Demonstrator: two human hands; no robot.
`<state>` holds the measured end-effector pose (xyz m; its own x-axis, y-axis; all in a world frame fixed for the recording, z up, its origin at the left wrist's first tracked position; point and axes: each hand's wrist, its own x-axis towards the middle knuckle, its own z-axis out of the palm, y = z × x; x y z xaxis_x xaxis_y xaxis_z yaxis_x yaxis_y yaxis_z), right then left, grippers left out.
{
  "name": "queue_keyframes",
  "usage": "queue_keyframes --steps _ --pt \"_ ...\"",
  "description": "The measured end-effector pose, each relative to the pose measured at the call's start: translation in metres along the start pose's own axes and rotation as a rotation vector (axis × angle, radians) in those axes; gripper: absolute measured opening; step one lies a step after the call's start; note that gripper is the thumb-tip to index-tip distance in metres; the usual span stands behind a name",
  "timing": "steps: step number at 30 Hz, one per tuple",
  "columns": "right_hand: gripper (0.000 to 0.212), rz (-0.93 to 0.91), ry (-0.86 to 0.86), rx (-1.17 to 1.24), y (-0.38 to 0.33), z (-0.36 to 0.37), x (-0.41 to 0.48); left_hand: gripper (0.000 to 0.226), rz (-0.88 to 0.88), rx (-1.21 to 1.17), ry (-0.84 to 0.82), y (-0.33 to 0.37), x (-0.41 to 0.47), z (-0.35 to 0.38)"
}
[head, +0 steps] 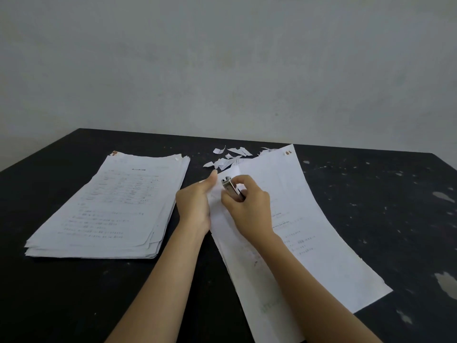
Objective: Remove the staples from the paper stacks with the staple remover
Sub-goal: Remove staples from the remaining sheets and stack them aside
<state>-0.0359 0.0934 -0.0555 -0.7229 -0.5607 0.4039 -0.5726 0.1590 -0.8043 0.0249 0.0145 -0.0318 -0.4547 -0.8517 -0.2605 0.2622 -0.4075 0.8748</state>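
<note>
we have the right hand (247, 206) gripping the staple remover (231, 189) at the upper left corner of the paper stack (309, 219) on the desk (74, 293); left hand (195, 201) pinches that corner. next: likely a steady pull.

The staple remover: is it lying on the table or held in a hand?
Held: the right hand grips the staple remover, its metal end sticking out, above the papers that the left hand holds.
</note>
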Motion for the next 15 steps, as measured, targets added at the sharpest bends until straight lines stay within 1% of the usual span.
queue_keyframes --steps 1,2,4,5,7,8,11,15 --pt "0.009 -0.014 -0.018 0.017 -0.0034 -0.0007 0.0024 0.022 0.001 0.0 -0.003 0.0 0.0005 -0.0005" --pt "0.009 -0.031 -0.045 0.029 -0.0061 -0.0003 0.0039 0.021 -0.002 -0.006 -0.007 -0.0002 0.0009 -0.0009" --pt "0.022 -0.067 -0.094 0.017 -0.0086 0.0014 0.0052 0.02 -0.017 -0.014 -0.015 -0.0017 0.0018 -0.0009" --pt "0.027 -0.081 -0.119 0.001 -0.0097 0.0013 0.0055 0.025 -0.025 -0.008 -0.009 -0.0024 0.0019 -0.0005" --pt "0.033 -0.088 -0.162 -0.031 -0.0096 0.0004 0.0053 0.033 -0.042 0.003 0.029 -0.0027 0.0025 -0.0003" --pt "0.034 -0.08 -0.174 -0.028 -0.0077 0.0001 0.0044 0.033 -0.058 0.007 0.049 -0.0025 0.0031 -0.0008" --pt "0.034 -0.059 -0.196 -0.013 -0.0036 -0.0013 0.0011 0.03 -0.108 -0.005 0.082 -0.0026 0.0045 -0.0025" --pt "0.045 -0.056 -0.169 -0.034 -0.0011 0.0035 0.0008 0.033 -0.127 -0.02 0.117 -0.0039 0.0036 -0.002"
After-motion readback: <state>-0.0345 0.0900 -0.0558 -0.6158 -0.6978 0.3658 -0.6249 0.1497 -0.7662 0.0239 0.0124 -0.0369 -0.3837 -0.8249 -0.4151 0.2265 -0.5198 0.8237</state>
